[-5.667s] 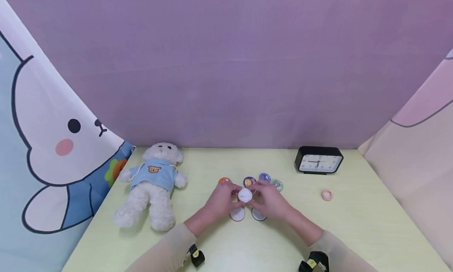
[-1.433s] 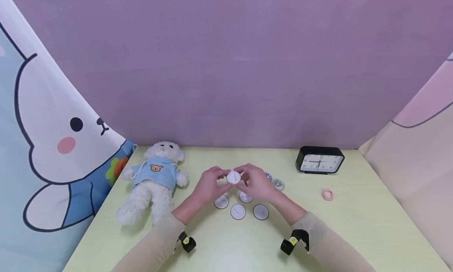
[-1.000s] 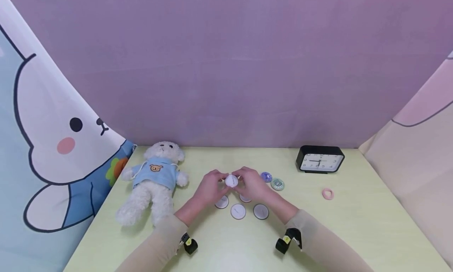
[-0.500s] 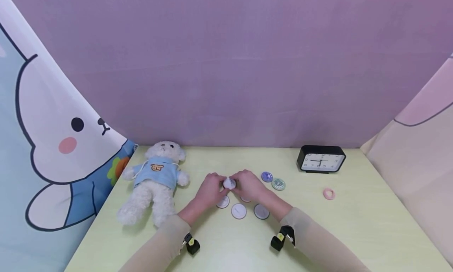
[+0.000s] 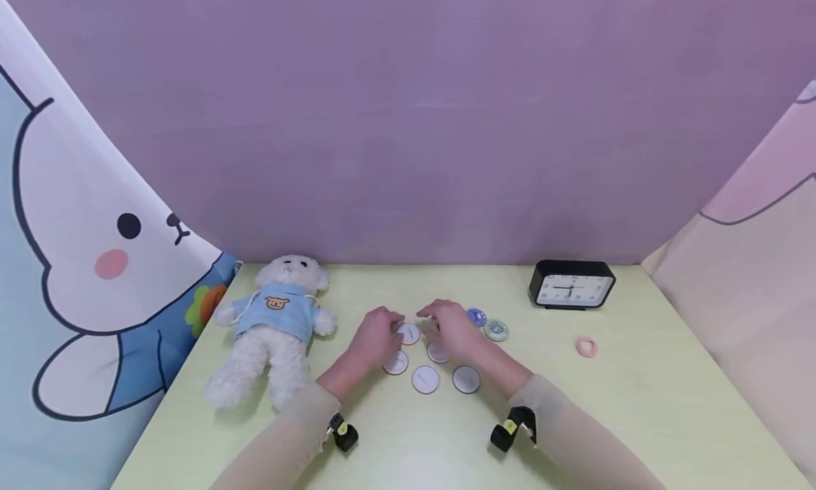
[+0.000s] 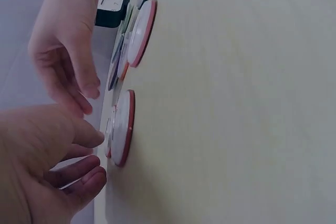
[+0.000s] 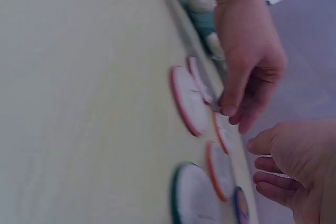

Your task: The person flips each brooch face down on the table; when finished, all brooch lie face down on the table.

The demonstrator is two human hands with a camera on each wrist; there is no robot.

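Note:
Several round pin-back badges lie on the table with their white backs up. One badge [image 5: 409,333] rests between my two hands. My left hand [image 5: 376,338] is just left of it, fingers loosely bent and apparently holding nothing; whether a fingertip still touches a badge I cannot tell. Another white-backed badge [image 5: 396,363] lies by its thumb. My right hand [image 5: 452,331] hovers with fingers apart, partly covering a white-backed badge [image 5: 438,353]. Two more white backs, a near badge [image 5: 425,379] and a right-hand badge [image 5: 466,379], lie closer. In the right wrist view a purple badge [image 7: 241,205] shows its picture.
A blue-purple badge [image 5: 477,317] and a green badge [image 5: 496,330] lie picture side up beyond the right hand. A plush toy [image 5: 274,327] in a blue shirt lies left. At right are a black clock [image 5: 571,285] and a pink ring-shaped band [image 5: 587,346].
Both hands have lowered the badge they held between them, white back up, let it go and parted slightly. Over the longer span, more badges lie white side up.

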